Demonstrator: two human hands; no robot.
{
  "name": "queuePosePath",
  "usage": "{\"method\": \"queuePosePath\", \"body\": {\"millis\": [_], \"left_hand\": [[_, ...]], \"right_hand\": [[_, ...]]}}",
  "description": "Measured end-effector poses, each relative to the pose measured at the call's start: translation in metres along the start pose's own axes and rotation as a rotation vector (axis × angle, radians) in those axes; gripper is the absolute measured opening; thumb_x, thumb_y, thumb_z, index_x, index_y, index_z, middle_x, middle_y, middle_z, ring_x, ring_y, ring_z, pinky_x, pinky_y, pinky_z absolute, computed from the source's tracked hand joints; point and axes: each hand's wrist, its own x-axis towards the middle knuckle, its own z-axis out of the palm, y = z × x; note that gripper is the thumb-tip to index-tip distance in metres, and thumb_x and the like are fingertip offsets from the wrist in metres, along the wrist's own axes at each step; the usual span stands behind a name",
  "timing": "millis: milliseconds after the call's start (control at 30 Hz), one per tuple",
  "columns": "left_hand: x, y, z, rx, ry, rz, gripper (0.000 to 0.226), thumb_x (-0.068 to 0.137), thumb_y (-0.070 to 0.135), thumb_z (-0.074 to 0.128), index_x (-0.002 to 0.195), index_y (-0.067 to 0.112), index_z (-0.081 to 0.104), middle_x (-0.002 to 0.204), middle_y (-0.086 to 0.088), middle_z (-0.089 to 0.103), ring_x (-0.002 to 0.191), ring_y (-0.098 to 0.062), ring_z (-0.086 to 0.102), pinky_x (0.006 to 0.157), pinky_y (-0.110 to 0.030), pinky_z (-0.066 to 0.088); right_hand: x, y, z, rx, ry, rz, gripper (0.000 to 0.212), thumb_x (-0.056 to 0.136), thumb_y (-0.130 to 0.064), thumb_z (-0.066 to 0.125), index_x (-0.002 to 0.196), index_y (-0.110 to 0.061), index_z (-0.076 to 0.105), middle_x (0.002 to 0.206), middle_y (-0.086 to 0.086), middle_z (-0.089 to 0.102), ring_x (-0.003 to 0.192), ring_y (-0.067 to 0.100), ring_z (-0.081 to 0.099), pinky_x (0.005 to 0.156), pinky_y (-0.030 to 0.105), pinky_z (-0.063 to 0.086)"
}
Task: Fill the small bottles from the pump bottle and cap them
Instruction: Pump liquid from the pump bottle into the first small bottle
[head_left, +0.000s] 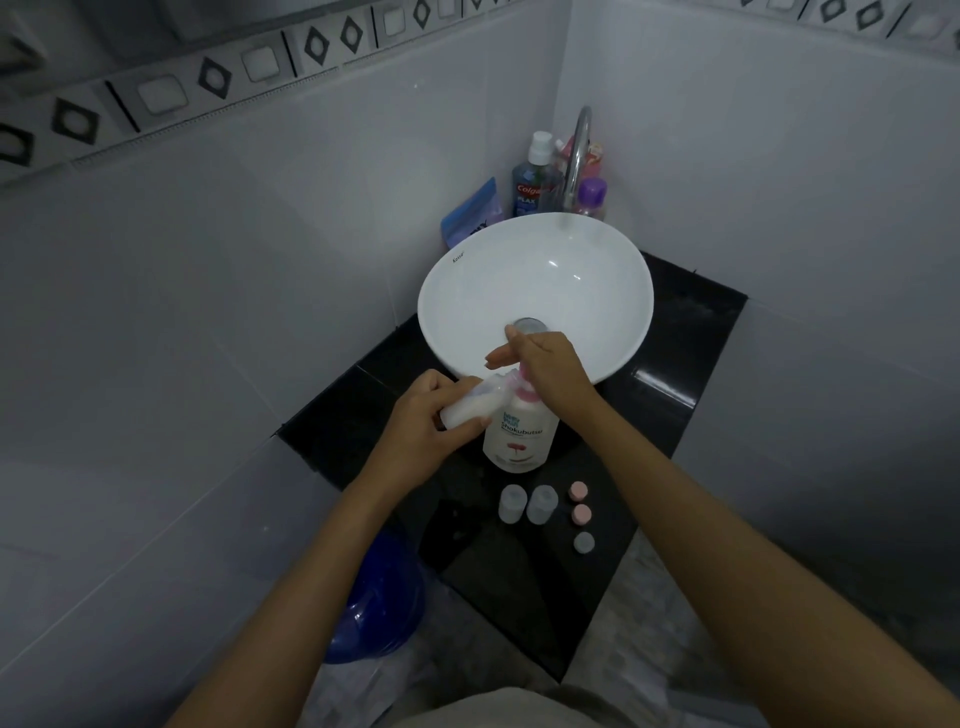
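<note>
A white pump bottle with a pink pump stands on the black counter in front of the basin. My right hand rests on top of its pump head, covering most of it. My left hand grips a small translucent bottle, tilted with its mouth at the pump's nozzle; white liquid shows inside it. Two more small bottles stand uncapped nearer to me. Beside them lie two pink caps and a clear cap.
A white round basin sits behind the pump bottle, under a chrome faucet. Mouthwash, a purple-capped bottle and a blue pouch crowd the corner. A blue bucket stands on the floor at the left. Tiled walls close in on both sides.
</note>
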Motion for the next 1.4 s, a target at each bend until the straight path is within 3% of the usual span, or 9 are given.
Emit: {"method": "queuePosePath", "body": {"millis": [233, 400, 533, 767, 833, 933, 1000, 1200, 1400], "left_hand": [[0.002, 0.002, -0.006, -0.038, -0.043, -0.02, 0.049, 0.084, 0.021, 0.066, 0.132, 0.022, 0.052, 0.093, 0.003, 0.045, 0.079, 0.01, 0.045, 0.073, -0.002, 0.039], [0.0, -0.002, -0.001, -0.043, -0.066, -0.047, 0.047, 0.086, 0.023, 0.064, 0.131, 0.028, 0.051, 0.091, 0.003, 0.042, 0.077, 0.009, 0.044, 0.072, -0.002, 0.037], [-0.002, -0.002, 0.0, -0.04, -0.065, -0.063, 0.046, 0.087, 0.023, 0.063, 0.13, 0.033, 0.049, 0.092, 0.0, 0.042, 0.079, 0.003, 0.044, 0.072, -0.002, 0.037], [0.001, 0.004, -0.007, -0.047, -0.063, -0.052, 0.047, 0.087, 0.022, 0.062, 0.133, 0.024, 0.051, 0.094, 0.002, 0.044, 0.08, 0.012, 0.045, 0.072, 0.0, 0.038], [0.001, 0.004, -0.006, -0.048, -0.067, -0.051, 0.047, 0.087, 0.023, 0.062, 0.133, 0.024, 0.051, 0.094, 0.003, 0.044, 0.08, 0.011, 0.045, 0.072, 0.0, 0.037], [0.001, 0.001, -0.004, -0.041, -0.075, -0.067, 0.047, 0.087, 0.024, 0.062, 0.133, 0.026, 0.051, 0.092, 0.005, 0.043, 0.079, 0.01, 0.045, 0.071, 0.0, 0.037], [0.0, -0.001, -0.002, -0.044, -0.087, -0.079, 0.046, 0.087, 0.025, 0.062, 0.132, 0.026, 0.052, 0.091, 0.004, 0.043, 0.077, 0.01, 0.045, 0.071, 0.0, 0.037], [-0.002, 0.0, 0.0, -0.058, -0.087, -0.079, 0.041, 0.088, 0.026, 0.062, 0.126, 0.036, 0.052, 0.093, 0.002, 0.045, 0.079, 0.009, 0.047, 0.071, -0.001, 0.037], [-0.002, 0.002, -0.002, -0.02, -0.066, -0.063, 0.045, 0.085, 0.024, 0.065, 0.129, 0.027, 0.054, 0.101, 0.0, 0.053, 0.09, -0.002, 0.053, 0.075, -0.005, 0.042]], "right_hand": [[-0.001, -0.008, -0.005, -0.013, -0.008, -0.063, 0.046, 0.1, -0.025, 0.037, 0.091, 0.001, 0.073, 0.09, 0.006, 0.071, 0.084, 0.003, 0.062, 0.071, -0.003, 0.04], [-0.003, -0.002, 0.0, 0.007, -0.024, 0.023, 0.043, 0.099, -0.026, 0.039, 0.088, -0.006, 0.074, 0.086, -0.007, 0.071, 0.081, 0.003, 0.06, 0.07, 0.021, 0.047], [-0.005, 0.002, 0.001, -0.017, -0.014, 0.035, 0.043, 0.099, -0.028, 0.04, 0.088, -0.005, 0.074, 0.089, -0.002, 0.07, 0.084, 0.015, 0.061, 0.066, 0.023, 0.048], [-0.001, -0.008, -0.005, -0.042, 0.002, -0.041, 0.046, 0.1, -0.027, 0.037, 0.094, 0.0, 0.073, 0.092, 0.003, 0.071, 0.083, -0.003, 0.059, 0.065, -0.008, 0.035], [-0.001, -0.007, -0.003, -0.033, 0.018, -0.032, 0.046, 0.1, -0.026, 0.036, 0.092, -0.001, 0.074, 0.093, 0.002, 0.07, 0.083, -0.001, 0.057, 0.068, -0.006, 0.036], [-0.003, -0.006, -0.001, -0.008, -0.001, 0.028, 0.044, 0.1, -0.028, 0.038, 0.09, -0.004, 0.074, 0.087, -0.007, 0.068, 0.082, 0.004, 0.056, 0.072, 0.016, 0.044], [-0.004, -0.003, 0.001, -0.005, -0.009, 0.056, 0.043, 0.099, -0.028, 0.039, 0.089, -0.005, 0.074, 0.083, -0.012, 0.066, 0.08, 0.007, 0.056, 0.069, 0.024, 0.046], [-0.001, -0.002, -0.005, -0.065, -0.05, 0.027, 0.043, 0.099, -0.028, 0.04, 0.088, -0.003, 0.074, 0.083, -0.001, 0.069, 0.077, 0.008, 0.058, 0.065, 0.017, 0.043], [0.003, -0.006, -0.006, 0.0, -0.056, -0.017, 0.044, 0.099, -0.026, 0.041, 0.087, 0.002, 0.073, 0.09, 0.012, 0.073, 0.086, 0.014, 0.064, 0.082, 0.018, 0.043]]}}
